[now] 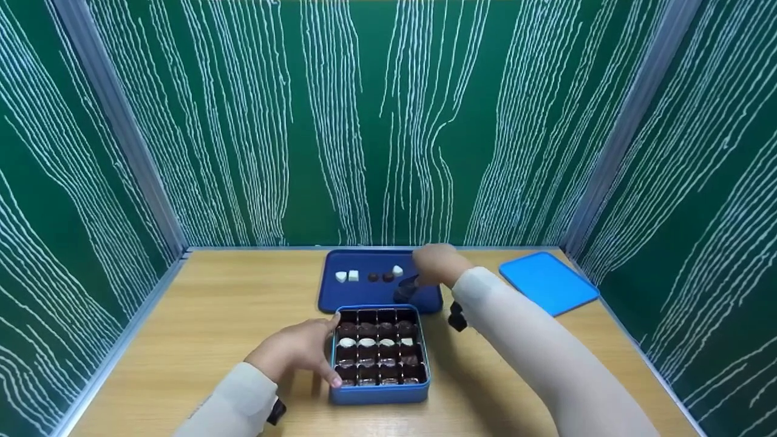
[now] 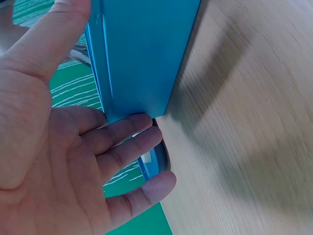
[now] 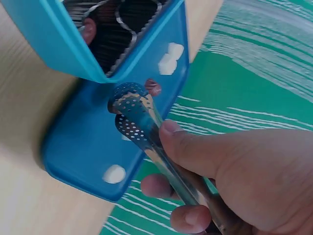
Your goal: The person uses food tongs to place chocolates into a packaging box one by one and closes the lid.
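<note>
My left hand (image 1: 300, 349) touches the left side of a blue tin box (image 1: 379, 396), thumb at the near corner and a finger at the far one. In the left wrist view its fingers (image 2: 128, 152) are nearly straight along the tin's end. Dark dividers (image 1: 367, 317) split the box, with brown and white chocolates (image 1: 366, 343) in its cups. My right hand (image 1: 440, 264) grips metal tongs (image 3: 161, 156) with perforated tips, over a dark blue tray (image 1: 331, 297). Near the tips lies a brown chocolate (image 3: 153, 87); whether the tongs pinch anything, I cannot tell.
Loose white pieces (image 1: 347, 276) and brown chocolates (image 1: 373, 277) lie on the tray behind the box. A lighter blue lid (image 1: 549, 284) lies at the back right of the wooden table (image 1: 243, 285). Green walls (image 1: 388, 121) with white lines stand around three sides.
</note>
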Action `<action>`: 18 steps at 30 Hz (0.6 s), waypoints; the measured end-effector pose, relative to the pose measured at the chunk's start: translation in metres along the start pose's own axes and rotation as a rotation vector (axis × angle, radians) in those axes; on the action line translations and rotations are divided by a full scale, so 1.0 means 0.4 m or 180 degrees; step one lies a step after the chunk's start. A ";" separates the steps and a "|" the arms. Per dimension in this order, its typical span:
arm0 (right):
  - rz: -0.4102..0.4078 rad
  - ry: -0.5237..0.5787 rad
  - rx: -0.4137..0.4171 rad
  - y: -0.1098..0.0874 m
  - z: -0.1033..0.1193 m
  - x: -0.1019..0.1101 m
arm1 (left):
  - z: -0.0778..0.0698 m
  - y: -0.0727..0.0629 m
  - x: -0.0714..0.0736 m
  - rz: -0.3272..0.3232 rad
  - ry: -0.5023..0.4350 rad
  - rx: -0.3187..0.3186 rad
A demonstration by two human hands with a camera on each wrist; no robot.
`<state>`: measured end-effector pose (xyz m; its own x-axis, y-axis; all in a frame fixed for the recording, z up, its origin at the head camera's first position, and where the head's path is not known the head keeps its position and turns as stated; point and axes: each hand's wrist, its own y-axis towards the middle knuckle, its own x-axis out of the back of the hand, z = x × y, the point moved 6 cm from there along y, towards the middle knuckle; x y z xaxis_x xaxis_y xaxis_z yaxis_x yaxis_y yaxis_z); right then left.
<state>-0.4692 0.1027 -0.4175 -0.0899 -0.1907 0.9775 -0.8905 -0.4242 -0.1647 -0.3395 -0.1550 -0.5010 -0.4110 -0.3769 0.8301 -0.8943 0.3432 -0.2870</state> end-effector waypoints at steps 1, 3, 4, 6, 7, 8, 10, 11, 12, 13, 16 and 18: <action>-0.0007 0.0010 -0.0004 -0.009 -0.001 0.011 | -0.001 -0.001 0.000 -0.0002 -0.0010 -0.0008; -0.0015 0.0047 0.0013 -0.027 0.002 0.034 | -0.002 -0.001 0.001 -0.0007 -0.0020 -0.0023; -0.0020 0.0071 0.0027 -0.037 0.005 0.044 | -0.002 -0.002 0.002 -0.0008 -0.0018 -0.0028; -0.0034 0.0055 0.0077 -0.057 0.014 0.063 | -0.002 -0.002 0.002 -0.0006 -0.0019 -0.0034; -0.0044 0.0033 0.0107 -0.068 0.020 0.071 | -0.002 -0.002 0.002 -0.0002 -0.0022 -0.0034; -0.0053 0.0000 0.0139 -0.080 0.028 0.079 | -0.002 -0.002 0.002 0.0002 -0.0014 -0.0033; -0.0088 -0.0118 0.0230 -0.106 0.047 0.090 | -0.003 -0.002 0.002 0.0015 -0.0006 -0.0032; -0.0105 -0.0188 0.0292 -0.119 0.059 0.094 | -0.004 -0.001 0.000 0.0023 -0.0005 -0.0042; -0.0119 -0.0253 0.0354 -0.132 0.071 0.096 | -0.005 -0.001 0.000 0.0029 0.0000 -0.0050; -0.0111 -0.0309 0.0420 -0.144 0.084 0.097 | -0.006 0.000 -0.001 0.0034 0.0002 -0.0057; -0.0055 -0.0468 0.0632 -0.179 0.127 0.094 | -0.007 0.002 -0.001 0.0044 -0.0010 -0.0075; 0.0020 -0.0565 0.0720 -0.199 0.155 0.088 | -0.007 0.002 0.000 0.0048 -0.0022 -0.0077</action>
<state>-0.3738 0.0748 -0.3782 0.0020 -0.3374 0.9414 -0.7661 -0.6055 -0.2154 -0.3397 -0.1521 -0.5000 -0.4257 -0.3773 0.8224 -0.8835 0.3696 -0.2878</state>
